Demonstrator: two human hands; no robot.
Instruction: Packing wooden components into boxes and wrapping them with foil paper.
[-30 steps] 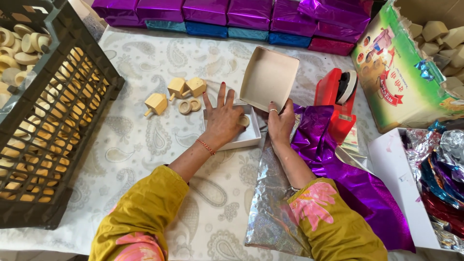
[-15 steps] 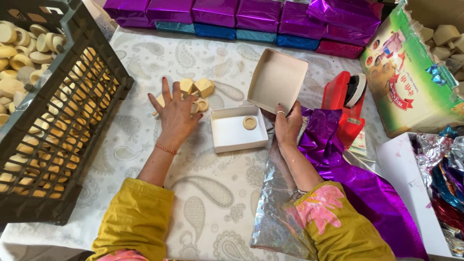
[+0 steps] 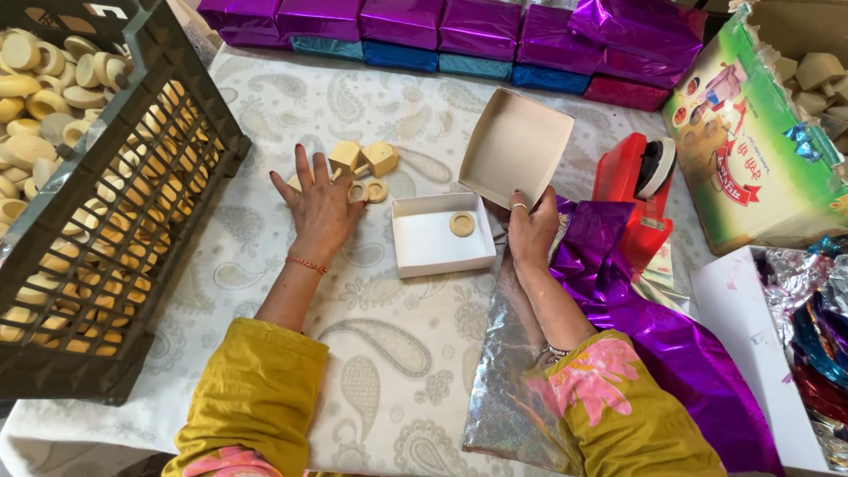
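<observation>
- Black plastic crate [image 3: 132,230] fills the left edge of the frame, packed with pale round and oval pieces; its right wall stands near the left hand, with a narrow strip of patterned tablecloth [image 3: 389,353] between them.
- Left hand [image 3: 320,205] lies flat on the cloth at centre left, fingers spread wide and gripping nothing; its fingertips touch or nearly touch the small pile of tan pieces.
- Tan pieces [image 3: 364,168], two blocks and two flat rings, sit just above and right of that hand, near the box's upper left corner.
- White open box [image 3: 433,243] rests at centre with one tan ring [image 3: 461,223] inside its upper right part; bare cloth lies open below it.
- Box lid [image 3: 517,146] stands tilted just above the box's right corner.
- Right hand [image 3: 533,231] rests at the box's right edge with fingers curled; whether it pinches the lid I cannot tell.
- Purple foil sheet [image 3: 654,327] spreads under that forearm toward the lower right.
- Red tape dispenser [image 3: 638,190] stands right of the hand.
- Purple and blue wrapped boxes [image 3: 459,31] line the top edge.
</observation>
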